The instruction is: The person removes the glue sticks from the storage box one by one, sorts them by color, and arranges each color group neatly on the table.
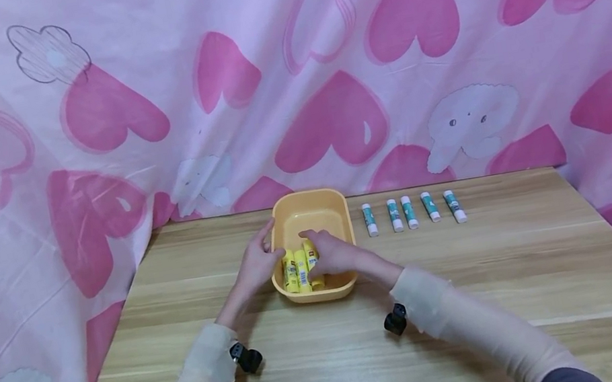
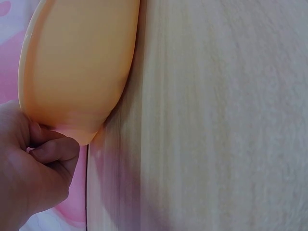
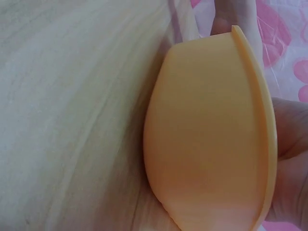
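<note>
An orange-yellow plastic basin point(image 1: 324, 295) stands on the table with yellow glue sticks point(image 1: 302, 272) lying side by side in its near left part. My left hand point(image 1: 257, 262) holds the basin's left rim; in the left wrist view its fingers point(image 2: 57, 150) are curled beside the wall. Reaching over the right rim, my right hand point(image 1: 337, 255) has thumb and fingers at the two ends of the rightmost yellow glue stick point(image 1: 311, 255). In the right wrist view the basin wall point(image 3: 207, 130) hides those fingertips.
Several white-and-teal glue sticks point(image 1: 409, 212) lie in a row right of the basin, near the table's back edge. A pink heart-patterned curtain point(image 1: 330, 118) hangs behind the wooden table point(image 1: 336, 363).
</note>
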### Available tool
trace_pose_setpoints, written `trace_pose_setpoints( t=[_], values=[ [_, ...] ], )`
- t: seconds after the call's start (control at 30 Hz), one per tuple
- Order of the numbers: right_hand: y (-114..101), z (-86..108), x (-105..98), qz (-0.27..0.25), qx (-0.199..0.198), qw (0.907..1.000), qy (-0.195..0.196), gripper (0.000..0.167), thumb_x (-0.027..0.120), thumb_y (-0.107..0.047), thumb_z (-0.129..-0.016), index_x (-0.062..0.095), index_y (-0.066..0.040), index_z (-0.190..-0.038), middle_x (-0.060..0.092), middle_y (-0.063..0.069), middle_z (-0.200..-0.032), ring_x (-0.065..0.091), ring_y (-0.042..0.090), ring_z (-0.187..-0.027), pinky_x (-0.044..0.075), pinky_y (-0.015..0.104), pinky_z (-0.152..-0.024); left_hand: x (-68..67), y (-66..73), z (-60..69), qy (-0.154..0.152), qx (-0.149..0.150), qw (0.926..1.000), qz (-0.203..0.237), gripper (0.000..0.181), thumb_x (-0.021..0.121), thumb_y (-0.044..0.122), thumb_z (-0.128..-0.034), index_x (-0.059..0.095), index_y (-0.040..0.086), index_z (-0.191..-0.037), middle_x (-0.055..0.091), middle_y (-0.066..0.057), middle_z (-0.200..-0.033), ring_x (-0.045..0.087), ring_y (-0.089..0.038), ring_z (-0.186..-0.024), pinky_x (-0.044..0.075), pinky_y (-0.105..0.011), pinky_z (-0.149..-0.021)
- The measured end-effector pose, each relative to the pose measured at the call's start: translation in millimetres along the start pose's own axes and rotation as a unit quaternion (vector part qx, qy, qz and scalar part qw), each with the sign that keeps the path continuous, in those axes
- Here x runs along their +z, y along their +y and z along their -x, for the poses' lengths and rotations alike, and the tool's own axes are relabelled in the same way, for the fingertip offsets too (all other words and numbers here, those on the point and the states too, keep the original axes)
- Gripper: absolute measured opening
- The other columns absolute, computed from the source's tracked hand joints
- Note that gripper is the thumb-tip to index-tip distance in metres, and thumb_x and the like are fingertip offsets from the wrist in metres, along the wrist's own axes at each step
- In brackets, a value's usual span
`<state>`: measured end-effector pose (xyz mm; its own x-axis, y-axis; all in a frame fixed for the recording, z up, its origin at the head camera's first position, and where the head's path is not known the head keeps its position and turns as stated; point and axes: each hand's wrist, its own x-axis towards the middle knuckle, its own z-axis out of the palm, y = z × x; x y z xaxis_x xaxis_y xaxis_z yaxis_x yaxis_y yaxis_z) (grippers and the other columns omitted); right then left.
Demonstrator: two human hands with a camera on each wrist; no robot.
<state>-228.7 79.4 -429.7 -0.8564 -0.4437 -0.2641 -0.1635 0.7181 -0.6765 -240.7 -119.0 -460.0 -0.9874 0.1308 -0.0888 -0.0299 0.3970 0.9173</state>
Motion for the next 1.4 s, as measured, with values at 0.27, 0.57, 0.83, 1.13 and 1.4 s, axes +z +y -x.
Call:
trace_pose_setpoints(
  t=[0.27,0.57,0.83,1.13,1.4],
  values=[
    [1.4,-1.5,2.7,-0.029,-0.005,0.9995,0.009,0.083,0.082,-0.014,-0.079,0.038,-0.011,-0.150,0.054,0.013,-0.133,0.052,0.022,-0.113,0.045,0.041,-0.106,1.0,-2.0,0.3,-0.005,-0.009,0.9999,0.004,0.079,0.060,0.002,-0.0879,0.029,0.024,-0.157,0.064,-0.012,-0.072,0.065,-0.017,-0.065,0.061,-0.031,-0.062],
    [5.2,-4.9,0.8,-0.054,-0.035,0.9974,0.034,0.074,0.076,-0.008,-0.083,0.042,-0.011,-0.148,0.053,0.012,-0.125,0.054,0.020,-0.099,0.052,0.031,-0.085,-0.1,-0.1,-2.9,-0.002,-0.010,1.0000,0.002,0.079,0.060,0.004,-0.0879,0.030,0.026,-0.157,0.058,-0.007,-0.068,0.060,-0.016,-0.060,0.058,-0.029,-0.057],
    [8.3,1.1,-1.5,-0.101,-0.088,0.9893,0.057,0.077,0.076,-0.006,-0.082,0.039,-0.011,-0.150,0.052,0.013,-0.125,0.058,0.018,-0.087,0.054,0.026,-0.069,1.4,-1.9,-1.8,-0.006,-0.008,0.9999,0.012,0.079,0.060,0.003,-0.0884,0.029,0.024,-0.157,0.069,-0.013,-0.079,0.068,-0.018,-0.067,0.062,-0.033,-0.062],
    [8.7,23.5,-23.8,-0.132,-0.105,0.9812,0.095,0.079,0.078,-0.012,-0.082,0.039,-0.024,-0.150,0.051,0.005,-0.131,0.060,0.019,-0.100,0.059,0.030,-0.074,3.5,-1.4,0.9,0.000,-0.009,1.0000,0.001,0.078,0.061,0.004,-0.0882,0.030,0.023,-0.157,0.053,-0.002,-0.063,0.055,-0.015,-0.054,0.054,-0.026,-0.051],
    [11.8,44.2,-48.8,-0.162,-0.109,0.9733,0.120,0.078,0.077,-0.013,-0.083,0.039,-0.025,-0.150,0.048,0.008,-0.131,0.057,0.025,-0.104,0.060,0.032,-0.074,2.0,0.5,0.1,0.008,-0.005,0.9999,-0.007,0.079,0.061,0.002,-0.0862,0.031,0.022,-0.157,0.053,0.000,-0.059,0.054,-0.013,-0.052,0.051,-0.023,-0.049]
  ],
)
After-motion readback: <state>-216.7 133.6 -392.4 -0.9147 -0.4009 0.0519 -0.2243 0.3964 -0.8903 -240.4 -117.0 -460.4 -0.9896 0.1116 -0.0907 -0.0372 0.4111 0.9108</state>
